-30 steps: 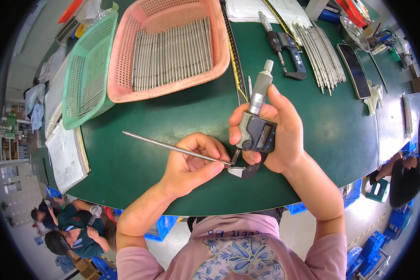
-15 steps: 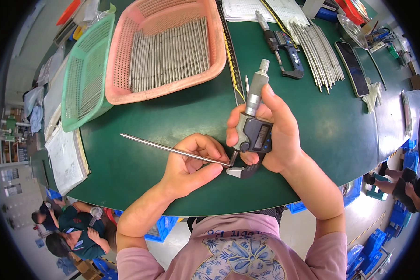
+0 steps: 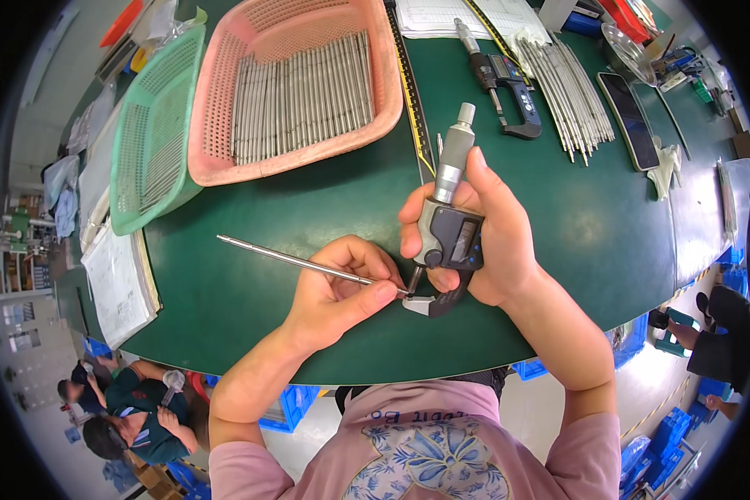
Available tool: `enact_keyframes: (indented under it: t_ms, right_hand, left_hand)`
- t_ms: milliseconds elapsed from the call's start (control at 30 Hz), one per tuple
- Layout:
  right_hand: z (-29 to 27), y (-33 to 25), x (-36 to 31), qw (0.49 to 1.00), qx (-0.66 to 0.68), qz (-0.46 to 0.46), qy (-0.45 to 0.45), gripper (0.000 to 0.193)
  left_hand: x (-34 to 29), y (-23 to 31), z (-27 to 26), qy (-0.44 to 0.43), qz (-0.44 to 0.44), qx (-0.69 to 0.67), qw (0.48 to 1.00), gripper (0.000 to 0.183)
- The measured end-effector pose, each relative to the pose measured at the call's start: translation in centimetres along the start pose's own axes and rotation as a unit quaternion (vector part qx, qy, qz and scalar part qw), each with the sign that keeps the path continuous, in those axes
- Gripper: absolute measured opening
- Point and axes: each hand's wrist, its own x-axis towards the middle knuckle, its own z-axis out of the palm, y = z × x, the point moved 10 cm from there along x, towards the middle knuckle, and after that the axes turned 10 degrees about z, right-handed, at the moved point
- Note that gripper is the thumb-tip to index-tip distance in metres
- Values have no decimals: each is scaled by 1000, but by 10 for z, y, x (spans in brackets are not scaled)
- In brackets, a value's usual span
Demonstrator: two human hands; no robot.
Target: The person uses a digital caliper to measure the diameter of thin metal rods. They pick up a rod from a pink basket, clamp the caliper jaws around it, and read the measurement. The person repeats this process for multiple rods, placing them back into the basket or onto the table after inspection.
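My left hand (image 3: 339,287) pinches a slim steel rod (image 3: 296,261) near its right end, and the rod's long free part points up and left. That right end lies at the measuring gap of a digital micrometer (image 3: 450,237), between spindle and anvil. Whether both faces touch the rod is too small to tell. My right hand (image 3: 502,233) is wrapped round the micrometer's frame, its thumb up beside the grey thimble. A pink basket (image 3: 300,165) beyond my left hand holds many similar rods. Left of it stands a green basket (image 3: 125,200) with more rods.
A second micrometer (image 3: 508,87), a row of loose rods (image 3: 568,100) and a phone (image 3: 629,122) lie at the back right. A yellow-black ruler (image 3: 412,104) runs beside the pink basket. Papers (image 3: 118,287) lie at the left edge. Other people sit beyond the table (image 3: 217,333).
The micrometer and my right hand have shifted slightly left and up. My left thumb has moved a little along the rod, whose end stays at the gap.
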Motion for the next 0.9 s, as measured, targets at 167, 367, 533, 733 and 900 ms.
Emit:
enact_keyframes:
  t_ms: [167,367,533,733,900]
  right_hand:
    - [-1,2,1,1000,23,17,-4,65]
    - [0,3,1,999,28,19,-8,66]
    - [-1,4,0,1000,-7,20,4,66]
    - [-2,3,0,1000,-18,14,12,65]
    - [-1,2,0,1000,-13,14,9,66]
  left_hand:
    - [1,1,3,-24,24,-32,999,18]
    - [1,4,6,-44,34,-27,998,19]
    - [0,2,6,-47,31,-24,998,19]
    - [0,1,7,-34,0,-25,999,18]
    - [-1,-4,4,-17,-29,-23,999,17]
